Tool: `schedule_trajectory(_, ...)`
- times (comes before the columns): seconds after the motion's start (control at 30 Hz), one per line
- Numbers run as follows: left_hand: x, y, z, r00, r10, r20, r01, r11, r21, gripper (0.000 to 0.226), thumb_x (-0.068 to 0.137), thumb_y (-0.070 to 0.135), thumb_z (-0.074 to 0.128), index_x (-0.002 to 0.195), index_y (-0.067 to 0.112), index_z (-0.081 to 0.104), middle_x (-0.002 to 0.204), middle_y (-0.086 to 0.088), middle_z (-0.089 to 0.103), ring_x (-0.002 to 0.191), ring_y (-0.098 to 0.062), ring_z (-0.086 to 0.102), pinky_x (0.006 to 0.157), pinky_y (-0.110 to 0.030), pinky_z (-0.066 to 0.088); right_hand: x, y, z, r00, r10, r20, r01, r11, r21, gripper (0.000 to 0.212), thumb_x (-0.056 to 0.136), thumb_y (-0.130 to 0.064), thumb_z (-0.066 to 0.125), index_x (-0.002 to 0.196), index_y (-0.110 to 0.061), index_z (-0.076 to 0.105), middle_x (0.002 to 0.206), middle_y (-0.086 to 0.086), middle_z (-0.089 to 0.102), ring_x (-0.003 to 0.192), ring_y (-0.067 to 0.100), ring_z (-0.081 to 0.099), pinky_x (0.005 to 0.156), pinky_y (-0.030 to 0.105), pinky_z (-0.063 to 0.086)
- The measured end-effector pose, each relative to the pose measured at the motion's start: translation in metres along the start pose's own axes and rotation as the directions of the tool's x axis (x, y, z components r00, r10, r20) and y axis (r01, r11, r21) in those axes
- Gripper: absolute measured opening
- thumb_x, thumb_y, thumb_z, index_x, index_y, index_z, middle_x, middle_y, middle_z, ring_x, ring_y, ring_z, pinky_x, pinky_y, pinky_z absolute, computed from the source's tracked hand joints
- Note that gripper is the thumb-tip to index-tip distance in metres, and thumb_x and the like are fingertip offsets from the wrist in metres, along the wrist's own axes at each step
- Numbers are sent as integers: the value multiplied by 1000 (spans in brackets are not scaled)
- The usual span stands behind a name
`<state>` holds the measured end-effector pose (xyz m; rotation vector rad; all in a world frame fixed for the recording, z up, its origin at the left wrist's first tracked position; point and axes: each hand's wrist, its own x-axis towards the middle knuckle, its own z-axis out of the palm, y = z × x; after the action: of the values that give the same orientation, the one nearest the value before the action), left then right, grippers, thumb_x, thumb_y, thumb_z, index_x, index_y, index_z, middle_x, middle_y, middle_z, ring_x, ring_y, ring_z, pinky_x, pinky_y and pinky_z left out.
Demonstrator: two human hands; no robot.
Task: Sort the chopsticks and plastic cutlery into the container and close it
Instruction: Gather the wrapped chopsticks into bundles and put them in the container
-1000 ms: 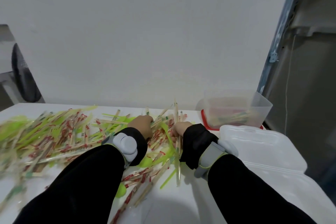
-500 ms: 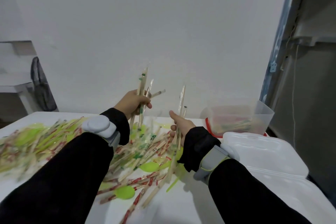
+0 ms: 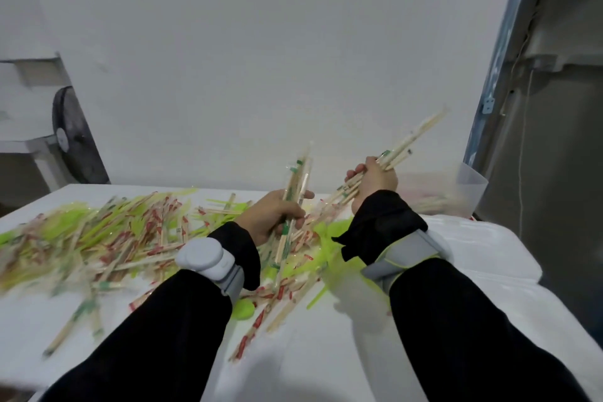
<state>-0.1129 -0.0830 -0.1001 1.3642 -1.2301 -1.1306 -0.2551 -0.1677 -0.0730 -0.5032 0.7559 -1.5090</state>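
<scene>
Since 0.5 s ago: right hand (image 3: 375, 181) has swung right and up w/ its bundle, now sitting just left of the container (image 3: 470, 188); left hand (image 3: 274, 215) has dropped lower, closer to the pile. View has panned too, container now partly cut behind the right hand.

Left hand is gripping a wrapped chopstick bundle (image 3: 295, 202), fingers curled round it mid-length, sticks pointing roughly 12 o'clock w/ slight tilt, lower ends hanging over the pile. Clear wrappers w/ green print.

Right hand is gripping a bare chopstick bundle (image 3: 411, 145), fingers closed round the lower third, tips fanning toward 1-2 o'clock, above the table. Not yet over the container opening as far as I can tell.

Container: translucent plastic tub at 2 o'clock of the right hand, near the table's far right edge, some sticks already lying inside, contents blurred. Red rim/base detail not clear here. White lid (image 3: 483, 248) is lying flat on the table (image 3: 326, 352) at 4 o'clock of the right hand, beside the tub, so still off.

Pile (image 3: 107, 235): wrapped chopsticks w/ red and green print mixed w/ lime-green plastic cutlery, spreading from 9 o'clock to centre, motion-blurred on the left. Green spoon (image 3: 243, 310) is sitting near the left sleeve (image 3: 163, 336).

Both wrists are wearing grey strap-on devices.
</scene>
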Motion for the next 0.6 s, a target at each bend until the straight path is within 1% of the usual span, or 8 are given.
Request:
schedule_trajectory(0.07,6,0,-2,991,11,-131,-22,997,-78,14,89,-1,44,89,8,53,47,-3,52,36,-12,35,40,-23,25,-1,-6,-6,996,-88,28,89,993,-72,21,95,-9,46,75,-17,45,57,3,37,38,15,35,43,21,33)
schedule_trajectory(0.17,9,4,11,973,38,-229,-87,974,-207,13,89,1,45,79,8,50,45,-4,57,40,-13,45,45,-22,36,-20,-2,-17,972,-130,197,190,928,-321,19,93,-17,55,76,-19,47,59,2,39,33,9,34,38,17,30)
schedule_trajectory(0.27,10,9,36,982,35,-186,-115,890,-440,13,84,-5,49,77,7,49,67,-13,65,59,-19,56,51,-22,48,-41,12,-30,922,-72,380,272,819,-506,15,92,-22,58,78,-17,53,60,0,45,39,7,40,37,16,34)
schedule_trajectory(0.33,10,10,53,985,19,-170,-116,802,-586,15,84,-7,47,80,5,54,79,-15,61,71,-24,61,60,-29,53,-50,25,-39,887,-39,461,294,817,-496,9,90,-20,59,93,-11,59,68,-2,55,55,5,51,46,10,42)
schedule_trajectory(0.37,10,11,61,983,-1,-182,-110,792,-600,17,88,-6,43,85,3,58,81,-14,62,74,-24,63,65,-31,55,-51,30,-45,875,-33,483,301,818,-490,14,89,-17,60,102,-10,59,76,-2,60,65,5,57,53,8,47)
schedule_trajectory(0.47,5,8,81,985,-45,-164,-72,762,-644,22,96,11,42,93,5,64,83,-8,67,81,-20,65,82,-32,53,-52,37,-58,866,-21,499,312,803,-508,28,85,-9,65,110,-13,51,93,2,64,83,9,63,66,9,49)
schedule_trajectory(0.53,2,7,87,994,-41,-99,-40,713,-700,30,96,26,44,94,8,68,91,-7,69,93,-21,65,95,-34,49,-52,37,-66,861,-10,508,324,781,-534,37,84,-5,66,115,-16,48,97,-2,63,87,4,62,68,6,48)
schedule_trajectory(0.6,0,1,87,999,18,-38,-39,735,-677,42,96,38,41,108,7,68,100,-6,70,97,-19,65,98,-32,48,-55,35,-72,857,9,515,334,752,-569,37,85,-2,64,118,-12,50,97,-3,63,85,-1,60,67,3,47)
